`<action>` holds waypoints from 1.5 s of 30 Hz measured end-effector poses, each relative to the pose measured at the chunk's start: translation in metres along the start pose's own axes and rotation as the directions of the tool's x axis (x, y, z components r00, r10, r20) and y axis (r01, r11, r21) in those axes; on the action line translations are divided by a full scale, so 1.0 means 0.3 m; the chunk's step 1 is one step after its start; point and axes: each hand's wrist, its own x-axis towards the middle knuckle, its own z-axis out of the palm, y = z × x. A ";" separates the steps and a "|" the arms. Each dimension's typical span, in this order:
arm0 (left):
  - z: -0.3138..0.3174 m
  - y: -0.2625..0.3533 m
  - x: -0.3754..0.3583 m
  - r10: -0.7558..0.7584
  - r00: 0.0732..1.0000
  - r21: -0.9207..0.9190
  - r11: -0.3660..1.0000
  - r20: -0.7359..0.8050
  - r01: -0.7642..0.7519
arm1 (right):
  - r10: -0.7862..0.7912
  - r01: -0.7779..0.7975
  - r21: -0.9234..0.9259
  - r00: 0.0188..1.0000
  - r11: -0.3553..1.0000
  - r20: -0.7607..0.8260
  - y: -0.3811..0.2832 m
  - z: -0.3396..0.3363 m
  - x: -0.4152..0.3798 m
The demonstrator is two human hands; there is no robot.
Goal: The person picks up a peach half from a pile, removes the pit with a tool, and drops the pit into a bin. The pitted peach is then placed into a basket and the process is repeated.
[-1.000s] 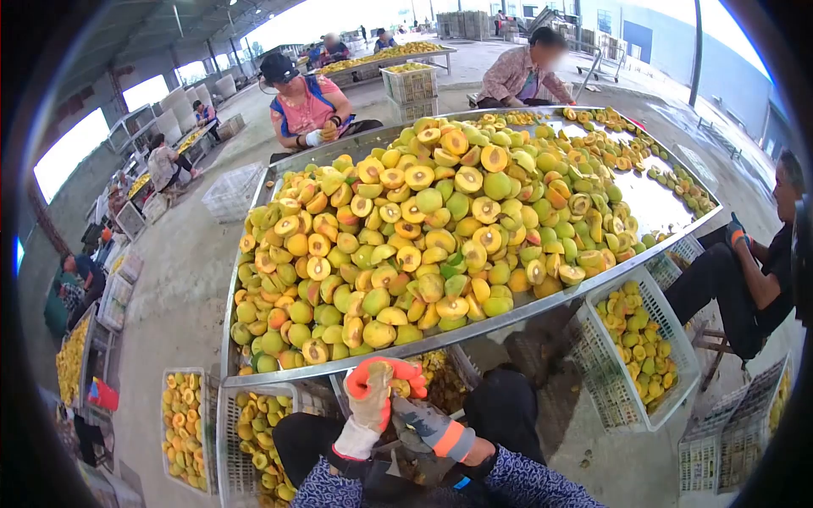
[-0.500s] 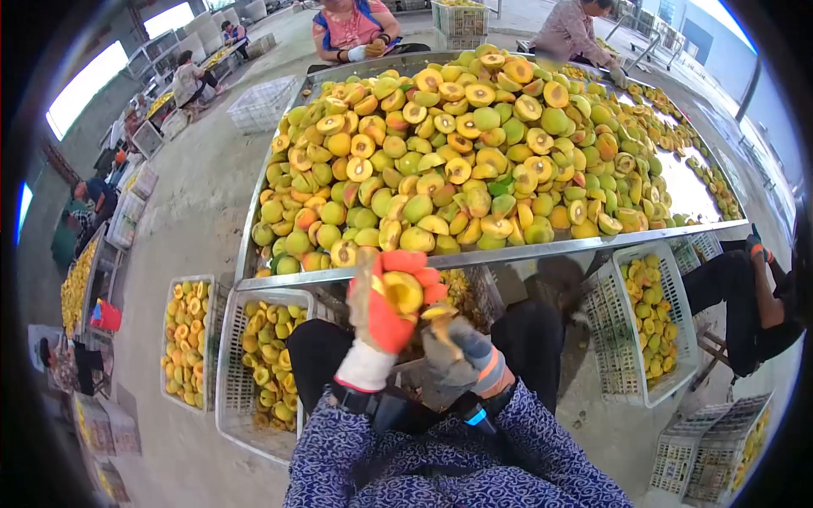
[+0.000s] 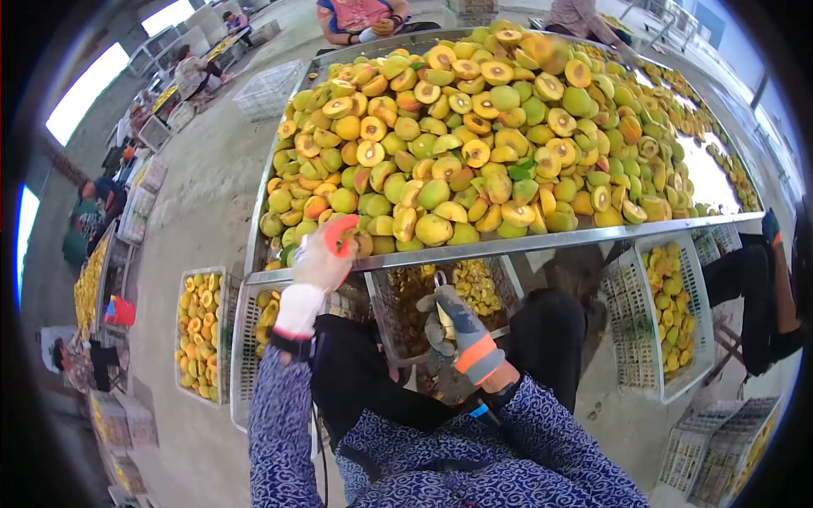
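My left hand (image 3: 326, 254), in a white and red glove, is at the near left edge of the metal table (image 3: 508, 246), its fingers curled at the fruit there; what they hold, if anything, is hidden. A large heap of halved yellow-green fruit (image 3: 440, 144) covers much of the tabletop. My right hand (image 3: 457, 326), in a grey and orange glove, is closed round a small tool (image 3: 439, 279) with a metal loop at its tip. It hangs over a crate (image 3: 389, 322) between my knees, which holds yellow fruit pieces.
Crates of fruit halves stand at the left (image 3: 200, 334) and right (image 3: 669, 313). Across the table sits a person in pink (image 3: 364, 17); another person (image 3: 584, 19) reaches onto it at the far right. A dark-trousered person sits at the right. More people work at the far left.
My left hand has moved left and up to the table edge; the fruit half seen in it no longer shows. My right hand has come away from it, tool pointing up. The view has shifted slightly.
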 end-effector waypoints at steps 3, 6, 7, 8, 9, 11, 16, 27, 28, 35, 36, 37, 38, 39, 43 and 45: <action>0.131 -0.043 0.102 0.004 0.983 0.156 0.987 0.186 -0.034 | -0.019 -0.006 -0.163 0.988 0.987 -0.153 -0.031 0.014 -0.001; 0.115 -0.038 0.141 -0.046 0.965 0.215 0.977 0.258 -0.011 | -0.095 0.078 -0.139 0.987 0.987 -0.126 -0.010 -0.029 -0.008; 0.103 -0.035 0.136 -0.069 0.966 0.208 0.978 0.251 0.015 | -0.116 0.106 -0.083 0.986 0.991 -0.124 0.014 -0.049 0.000; 0.107 -0.040 0.129 -0.030 0.982 0.178 0.984 0.185 -0.003 | -0.139 0.137 -0.027 0.983 0.990 -0.120 0.047 -0.071 0.013; 0.109 -0.040 0.113 0.009 0.993 0.150 0.988 0.116 -0.026 | -0.147 0.146 -0.016 0.981 0.989 -0.130 0.047 -0.068 0.013; 0.101 -0.050 0.090 0.062 0.998 0.034 0.997 0.012 -0.062 | -0.143 0.138 -0.042 0.976 0.990 -0.163 0.046 -0.065 0.005; 0.042 0.051 -0.047 0.145 0.983 -0.740 0.672 0.112 -0.015 | -0.146 0.110 -0.179 0.967 0.978 -0.206 0.012 -0.057 -0.016; 0.264 0.344 -0.278 0.012 0.985 -0.939 -0.301 0.173 0.169 | -0.264 0.221 -0.192 0.935 0.956 -0.237 0.092 -0.098 0.034; 0.259 0.375 -0.277 0.038 0.980 -0.881 -0.433 0.195 0.192 | -0.205 0.186 -0.094 0.942 0.978 -0.266 0.053 -0.059 0.005; 0.261 0.453 -0.258 0.042 0.974 -0.745 -0.637 0.222 0.197 | -0.180 0.169 -0.061 0.923 0.984 -0.340 -0.002 -0.050 -0.010; 0.279 0.437 -0.254 0.026 0.977 -0.766 -0.616 0.212 0.183 | -0.183 0.166 -0.078 0.915 0.983 -0.359 0.003 -0.053 -0.004; 0.303 0.413 -0.252 0.008 0.979 -0.786 -0.594 0.205 0.170 | -0.230 0.208 -0.104 0.925 0.973 -0.301 0.038 -0.088 0.014; 0.320 0.390 -0.254 -0.010 0.980 -0.805 -0.572 0.198 0.157 | -0.275 0.250 -0.128 0.931 0.960 -0.242 0.091 -0.146 0.040; 0.315 0.382 -0.255 -0.027 0.978 -0.816 -0.556 0.209 0.159 | -0.414 0.347 -0.320 0.894 0.882 -0.171 0.107 -0.151 0.036; 0.298 0.367 -0.258 -0.090 0.968 -0.859 -0.485 0.236 0.164 | -0.695 0.480 -0.812 0.707 0.333 0.133 0.101 -0.100 -0.016; 0.281 0.398 -0.270 -0.139 0.958 -0.883 -0.438 0.250 0.167 | -0.413 0.319 -0.491 0.906 0.811 -0.094 0.054 -0.014 -0.043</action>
